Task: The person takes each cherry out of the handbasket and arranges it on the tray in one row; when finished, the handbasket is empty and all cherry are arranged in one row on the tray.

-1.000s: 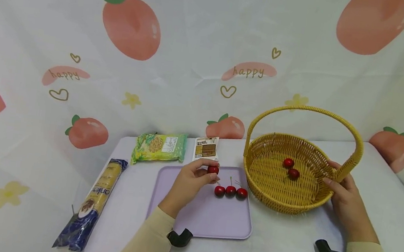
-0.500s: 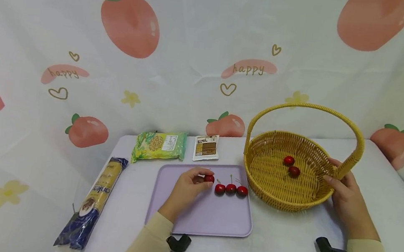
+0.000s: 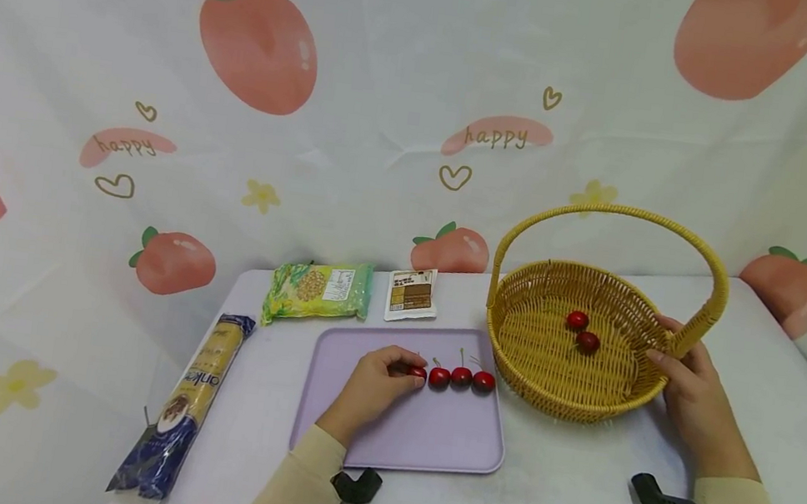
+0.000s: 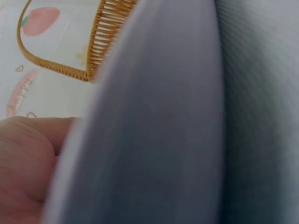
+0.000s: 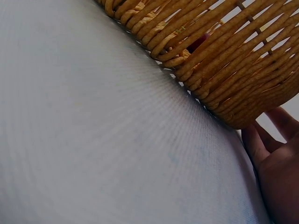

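My left hand (image 3: pixel 373 387) pinches a dark red cherry (image 3: pixel 418 373) low over the lilac tray (image 3: pixel 417 447), at the left end of a row. Beside it in that row lie three more cherries (image 3: pixel 461 378) with stems up. To the right stands a yellow wicker basket (image 3: pixel 534 360) with a tall handle; two cherries (image 3: pixel 587 343) lie inside. My right hand (image 3: pixel 694 405) grips the basket's right rim by the foot of the handle, thumb on the inner side. In the right wrist view, fingers (image 5: pixel 254 144) reach up against the woven wall. The tray's edge hides most of the left wrist view.
Behind the tray lie a green and yellow packet (image 3: pixel 319 292) and a small white and brown sachet (image 3: pixel 412 295). A long blue and yellow pasta pack (image 3: pixel 184 406) lies along the table's left edge. A printed cloth (image 3: pixel 382 115) hangs behind the table.
My left hand has brought the cherry down and slightly left, from above the row to its left end. The right hand stays on the basket; the view has tilted slightly.
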Demonstrator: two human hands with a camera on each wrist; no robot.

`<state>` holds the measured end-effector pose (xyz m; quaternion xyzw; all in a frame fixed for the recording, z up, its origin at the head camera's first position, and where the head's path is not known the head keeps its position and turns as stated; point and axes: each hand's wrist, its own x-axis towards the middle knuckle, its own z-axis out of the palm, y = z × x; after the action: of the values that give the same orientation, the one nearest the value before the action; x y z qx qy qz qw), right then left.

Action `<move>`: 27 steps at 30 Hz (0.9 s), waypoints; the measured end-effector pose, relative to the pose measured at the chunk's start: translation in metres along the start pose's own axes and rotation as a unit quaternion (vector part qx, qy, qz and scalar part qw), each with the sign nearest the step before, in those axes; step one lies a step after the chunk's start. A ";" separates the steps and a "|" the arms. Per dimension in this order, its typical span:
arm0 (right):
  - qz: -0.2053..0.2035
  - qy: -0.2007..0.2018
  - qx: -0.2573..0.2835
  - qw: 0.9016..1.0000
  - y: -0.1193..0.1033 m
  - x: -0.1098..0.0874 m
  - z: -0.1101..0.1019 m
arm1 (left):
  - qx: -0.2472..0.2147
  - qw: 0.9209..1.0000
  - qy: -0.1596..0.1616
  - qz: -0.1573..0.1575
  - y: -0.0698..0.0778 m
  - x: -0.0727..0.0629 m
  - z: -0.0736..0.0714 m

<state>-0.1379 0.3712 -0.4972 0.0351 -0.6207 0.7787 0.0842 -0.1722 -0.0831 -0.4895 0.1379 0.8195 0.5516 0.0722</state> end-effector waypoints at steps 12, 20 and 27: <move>0.002 0.001 -0.001 1.000 0.002 -0.001 -0.001 | 0.003 1.000 -0.005 -0.008 -0.002 0.001 0.001; 0.003 0.003 -0.002 1.000 0.001 -0.001 0.000 | 0.025 1.000 -0.006 -0.014 0.001 0.000 -0.002; 0.002 0.004 -0.006 1.000 0.000 -0.001 -0.002 | 0.042 0.999 -0.017 -0.022 0.003 -0.001 -0.003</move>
<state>-0.1372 0.3728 -0.4981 0.0302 -0.6248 0.7755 0.0854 -0.1719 -0.0847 -0.4856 0.1316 0.8432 0.5130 0.0923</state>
